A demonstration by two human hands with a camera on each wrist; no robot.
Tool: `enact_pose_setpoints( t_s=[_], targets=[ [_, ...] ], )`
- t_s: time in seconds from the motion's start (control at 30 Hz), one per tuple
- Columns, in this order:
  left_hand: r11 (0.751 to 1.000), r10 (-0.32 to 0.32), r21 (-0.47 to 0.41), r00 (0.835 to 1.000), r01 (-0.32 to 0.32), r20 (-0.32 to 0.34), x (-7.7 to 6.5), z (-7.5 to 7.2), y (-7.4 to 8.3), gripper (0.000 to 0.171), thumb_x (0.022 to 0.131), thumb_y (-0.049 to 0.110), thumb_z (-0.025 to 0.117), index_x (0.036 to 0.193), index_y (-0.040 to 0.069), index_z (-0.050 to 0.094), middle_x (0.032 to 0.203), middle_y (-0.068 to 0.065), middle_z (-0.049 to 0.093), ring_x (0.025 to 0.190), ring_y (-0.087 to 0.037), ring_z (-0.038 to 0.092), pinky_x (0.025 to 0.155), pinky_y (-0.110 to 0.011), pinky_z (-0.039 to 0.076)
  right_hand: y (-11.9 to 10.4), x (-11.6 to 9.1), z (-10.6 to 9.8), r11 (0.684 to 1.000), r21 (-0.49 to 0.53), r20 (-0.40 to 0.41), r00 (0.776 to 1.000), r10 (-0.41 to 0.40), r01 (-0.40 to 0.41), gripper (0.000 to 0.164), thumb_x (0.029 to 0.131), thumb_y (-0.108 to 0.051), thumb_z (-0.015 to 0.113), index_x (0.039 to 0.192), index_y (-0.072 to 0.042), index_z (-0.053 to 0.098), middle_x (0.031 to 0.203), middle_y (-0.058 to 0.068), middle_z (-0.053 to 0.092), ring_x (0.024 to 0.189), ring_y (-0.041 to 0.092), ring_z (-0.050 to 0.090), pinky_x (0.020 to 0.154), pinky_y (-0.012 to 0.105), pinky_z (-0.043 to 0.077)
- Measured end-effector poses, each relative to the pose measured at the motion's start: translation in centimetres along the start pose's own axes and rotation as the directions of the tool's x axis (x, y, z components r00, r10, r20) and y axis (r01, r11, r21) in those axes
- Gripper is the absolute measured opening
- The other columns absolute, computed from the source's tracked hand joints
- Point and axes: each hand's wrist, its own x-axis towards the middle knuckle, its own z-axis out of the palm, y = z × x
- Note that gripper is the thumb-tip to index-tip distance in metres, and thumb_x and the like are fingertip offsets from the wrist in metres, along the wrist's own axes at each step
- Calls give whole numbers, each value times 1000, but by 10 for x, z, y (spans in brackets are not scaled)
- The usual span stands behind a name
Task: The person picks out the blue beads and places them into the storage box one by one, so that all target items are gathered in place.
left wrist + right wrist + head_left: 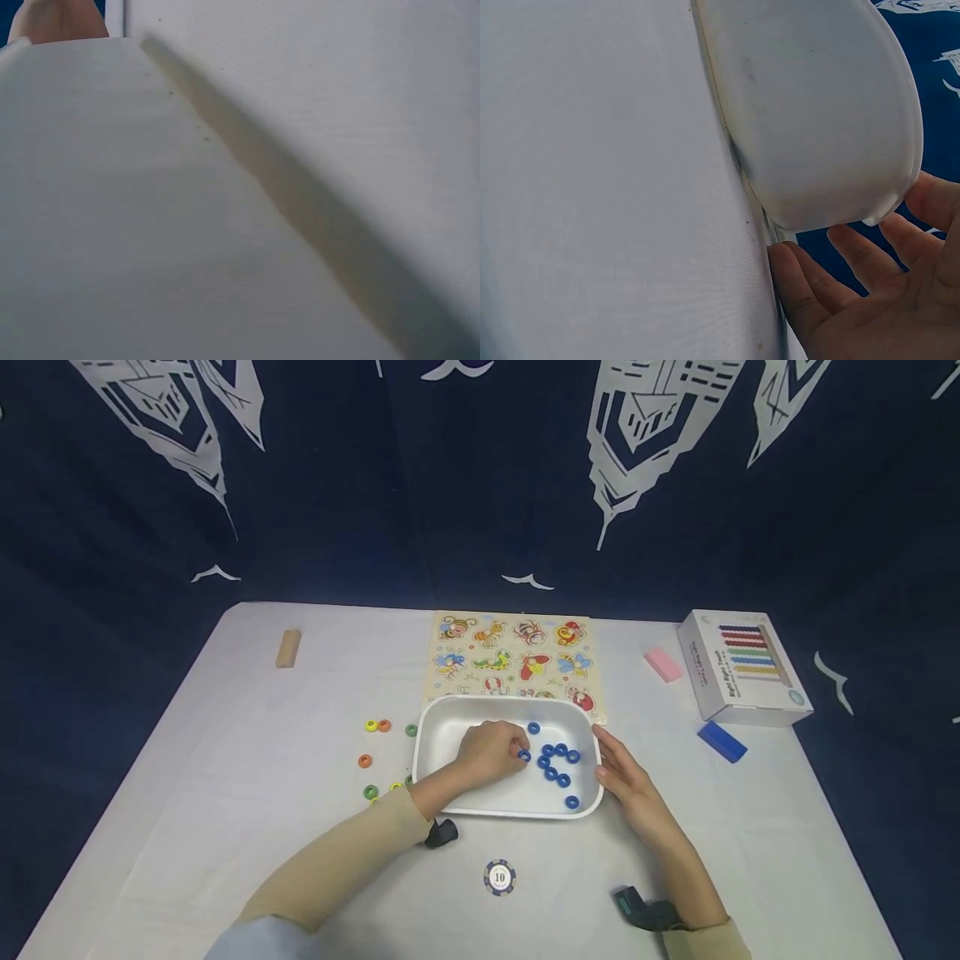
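Observation:
A white tray (491, 802) stands on the table, with several blue ring beads (561, 749) loose in its right half. My left hand (491, 753) reaches into the tray and pinches one blue bead (524, 756) between thumb and fingertips. In the left wrist view, only part of the left hand (60, 21) shows behind the tray wall, and the bead is hidden. My right hand (626, 781) rests against the tray's right end, its fingers spread. The right wrist view shows those fingers (862, 259) touching the outer wall and rim, loosely extended rather than wrapped round.
Left of the tray lie several orange, yellow and green beads (365, 761) and a wooden block (288, 648). Behind is an insect picture board (510, 652). At right are a pink block (663, 664), a blue block (722, 741) and a white box (742, 668). A poker chip (499, 877) lies in front.

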Motion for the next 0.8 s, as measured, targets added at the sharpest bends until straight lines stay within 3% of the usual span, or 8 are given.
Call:
enact_pose_setpoints(
  t_s=[0.17,0.3,0.4,0.53,0.67,0.8],
  targets=[
    [1000,-20,15,1000,20,-1,-4,1,0,31,70,25,72,98,18,64,72,10,58,66,-5,49,64,-22,36,-2,3,1,1000,9,15,1000,-2,2,52,92,-18,44,140,-25,24,144,12,27,129,31,30,100,45,28],
    [1000,-18,-4,998,18,-52,-17,-3,2,39,70,28,72,106,19,62,83,8,61,75,-6,51,71,-26,36,-3,3,1,1000,2,16,1000,13,-14,52,92,-19,44,139,-27,24,144,9,27,129,28,30,99,29,33],
    [998,11,-68,995,-18,-102,-30,-7,7,38,70,27,73,106,19,62,86,8,62,77,-6,52,71,-24,37,-3,2,0,1000,-6,-5,1000,22,-22,51,92,-20,45,139,-29,25,144,7,28,129,26,31,93,15,33],
    [983,87,-149,987,-107,-136,-45,-13,13,36,72,25,72,105,17,63,86,6,62,77,-6,52,68,-19,40,-2,0,-2,1000,-1,-27,999,20,-20,51,92,-18,44,139,-26,25,144,8,27,129,27,30,90,9,32],
    [960,137,-216,970,-180,-203,-65,-28,8,33,72,22,72,104,17,63,88,8,61,79,-10,55,70,-21,43,-1,-1,-1,999,15,-25,999,31,-30,52,92,-19,44,140,-26,24,145,8,26,130,26,28,90,8,32],
    [941,75,-282,930,-185,-360,-84,-48,-17,30,70,16,73,99,18,65,89,9,62,80,-12,55,73,-28,46,-3,1,1,999,6,-21,999,39,-39,52,92,-21,46,139,-27,25,145,7,27,130,25,28,91,10,32]
  ],
)
